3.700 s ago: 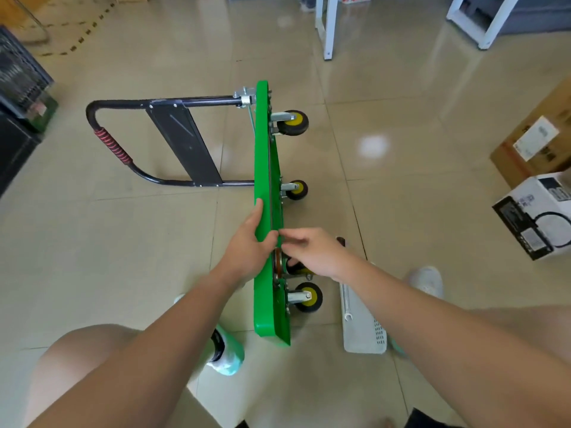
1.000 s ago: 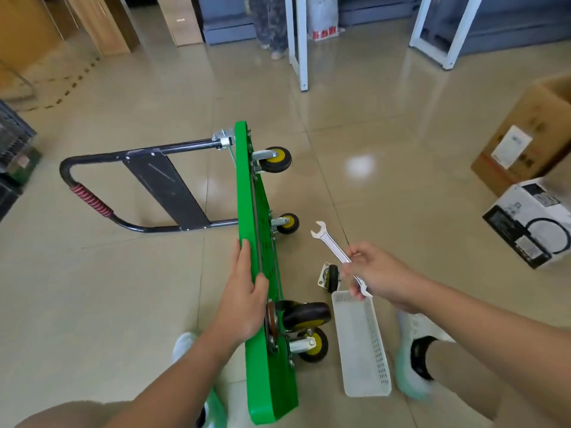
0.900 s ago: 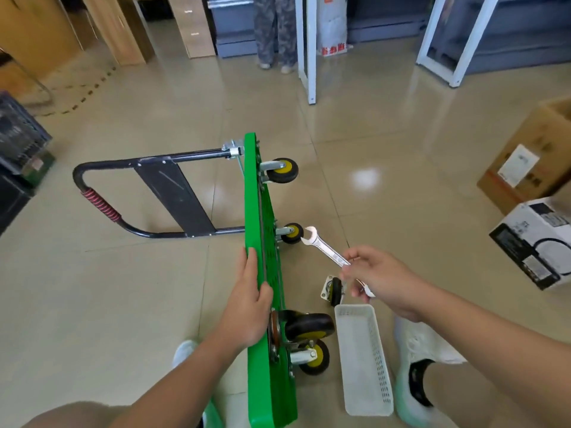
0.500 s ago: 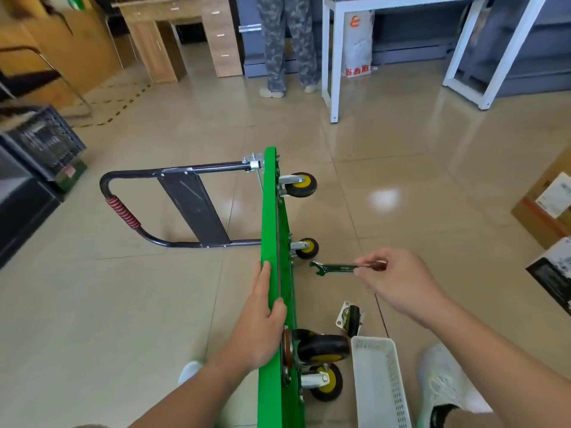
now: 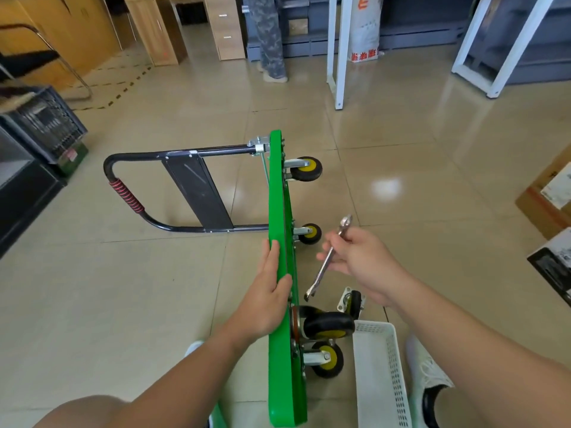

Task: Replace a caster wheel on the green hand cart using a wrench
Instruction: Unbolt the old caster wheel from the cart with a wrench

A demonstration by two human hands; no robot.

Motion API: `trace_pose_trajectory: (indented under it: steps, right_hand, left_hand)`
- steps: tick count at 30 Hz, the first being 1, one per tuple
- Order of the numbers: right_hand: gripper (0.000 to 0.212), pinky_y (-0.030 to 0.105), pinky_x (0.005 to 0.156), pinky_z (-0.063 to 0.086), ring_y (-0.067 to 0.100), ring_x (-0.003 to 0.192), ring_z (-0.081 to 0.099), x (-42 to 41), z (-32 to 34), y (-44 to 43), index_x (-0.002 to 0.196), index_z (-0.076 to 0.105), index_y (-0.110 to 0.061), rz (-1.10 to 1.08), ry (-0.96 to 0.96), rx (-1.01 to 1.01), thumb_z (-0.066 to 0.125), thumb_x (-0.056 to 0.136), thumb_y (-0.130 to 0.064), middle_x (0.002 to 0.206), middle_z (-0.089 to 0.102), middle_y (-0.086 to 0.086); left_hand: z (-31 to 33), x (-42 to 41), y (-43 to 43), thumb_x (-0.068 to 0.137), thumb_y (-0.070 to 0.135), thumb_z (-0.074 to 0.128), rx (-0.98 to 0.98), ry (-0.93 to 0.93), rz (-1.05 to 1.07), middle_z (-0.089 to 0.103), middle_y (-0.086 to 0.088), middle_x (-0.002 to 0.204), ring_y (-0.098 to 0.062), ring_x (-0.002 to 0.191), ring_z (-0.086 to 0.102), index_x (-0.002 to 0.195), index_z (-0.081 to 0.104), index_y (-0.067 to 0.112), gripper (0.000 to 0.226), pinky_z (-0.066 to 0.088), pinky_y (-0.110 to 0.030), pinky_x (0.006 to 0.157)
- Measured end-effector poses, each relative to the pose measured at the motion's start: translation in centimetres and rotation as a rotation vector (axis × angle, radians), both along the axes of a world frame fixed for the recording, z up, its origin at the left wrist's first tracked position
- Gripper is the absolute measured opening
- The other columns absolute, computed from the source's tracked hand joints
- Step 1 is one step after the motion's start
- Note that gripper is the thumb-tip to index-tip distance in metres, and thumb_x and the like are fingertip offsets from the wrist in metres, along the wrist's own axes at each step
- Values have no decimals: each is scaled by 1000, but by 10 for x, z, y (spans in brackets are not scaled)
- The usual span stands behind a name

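Glossy beige tile floor (image 5: 154, 288), as my remote feed gives it. The right hand (image 5: 361, 261) has its fingers curled round the shank of a silver open-ended wrench (image 5: 324, 268). It holds the tool in the air with one head up and away and the other angled down toward the cart's underside, touching nothing that I can see. The left hand (image 5: 265, 298) lies with fingers straight and flat against the deck of the green hand cart (image 5: 278, 196), thumb on the upper edge. The cart stands on its side with the deck vertical, and its black handle (image 5: 139, 156), wrapped in red at one bend, extends to the left. Wheels project to the right: two yellow-hubbed far casters (image 5: 306, 168), and at the near end a larger black wheel (image 5: 329, 325) above a further near caster (image 5: 327, 359). A loose caster (image 5: 352, 302) lies on the floor just beside the near wheels, at the far end of a white basket (image 5: 380, 375). A white shoe (image 5: 429, 378) sits just right of the basket, and a cardboard box (image 5: 550, 196) stands well apart at the right.
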State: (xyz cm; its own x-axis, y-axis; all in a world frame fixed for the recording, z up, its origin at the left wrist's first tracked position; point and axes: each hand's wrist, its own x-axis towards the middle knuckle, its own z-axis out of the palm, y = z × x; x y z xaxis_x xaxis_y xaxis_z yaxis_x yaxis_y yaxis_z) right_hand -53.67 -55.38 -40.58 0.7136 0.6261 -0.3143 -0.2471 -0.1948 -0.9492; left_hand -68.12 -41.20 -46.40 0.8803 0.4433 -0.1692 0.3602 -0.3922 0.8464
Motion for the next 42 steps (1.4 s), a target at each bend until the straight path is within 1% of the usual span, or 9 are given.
trace_pose_trajectory:
  steps: [6,12,17,19,23,26,31,37,42]
  right_hand:
    - [26,38,96,57,17,100,72,-12,1,15,102,63,-20,122,-81,39,41,107,-8,102,70,3]
    - [26,25,86,60,16,97,74,-38,4,-8,104,62,-15,186,-77,115,39,107,-3,93,72,0]
    - [26,35,98,57,24,105,71,-64,1,-20,102,62,-14,244,-82,104,40,106,-1,90,73,-1]
    - [27,40,100,56,21,105,71,-69,0,-22,103,62,-16,256,-100,80,40,106,-2,90,74,-3]
    - [27,42,101,55,15,102,71,-74,-4,-23,102,63,-19,275,-121,61,41,106,-3,92,75,-3]
    - [27,41,102,54,10,101,71,-79,-5,-21,101,63,-24,310,-155,36,43,106,-7,95,75,-7]
    - [25,45,104,52,12,102,70,-88,-9,-20,101,64,-25,272,-207,50,46,104,-7,93,75,-9]
    - [30,33,97,51,6,98,69,-107,-9,-23,98,64,-34,206,-278,51,49,103,-9,93,75,-12]
    - [27,35,94,52,8,95,66,-116,-14,-28,98,62,-26,106,-301,48,45,104,-6,91,73,-9]
  left_hand:
    - [0,-5,10,111,26,46,-63,9,-19,-13,23,170,28,135,1,166,0,36,73,7,17,89]
    - [1,-6,4,111,21,45,-129,-12,39,-5,22,173,14,148,6,167,5,36,70,10,-2,111]
    - [4,-13,-1,112,12,40,-266,-36,87,3,20,173,21,133,33,167,10,34,67,36,10,78]
    - [5,-17,-6,112,12,40,-258,-24,86,3,18,173,17,137,29,167,9,33,67,34,11,77]
    - [9,-23,-11,113,17,42,-216,-19,76,2,16,174,5,150,13,167,6,32,67,26,6,101]
    - [13,-27,-12,113,28,45,-241,-25,72,11,14,174,-4,158,16,167,6,34,67,18,-33,131]
    - [13,-30,-16,114,29,42,-249,-26,93,15,11,174,-8,158,19,167,5,35,65,18,-42,131]
    - [7,-32,-23,115,27,38,-311,-72,122,18,5,174,-13,158,23,166,3,38,63,20,-43,131]
    - [2,-33,-25,115,24,35,-309,-105,134,12,12,174,-8,158,19,166,5,38,62,17,-42,132]
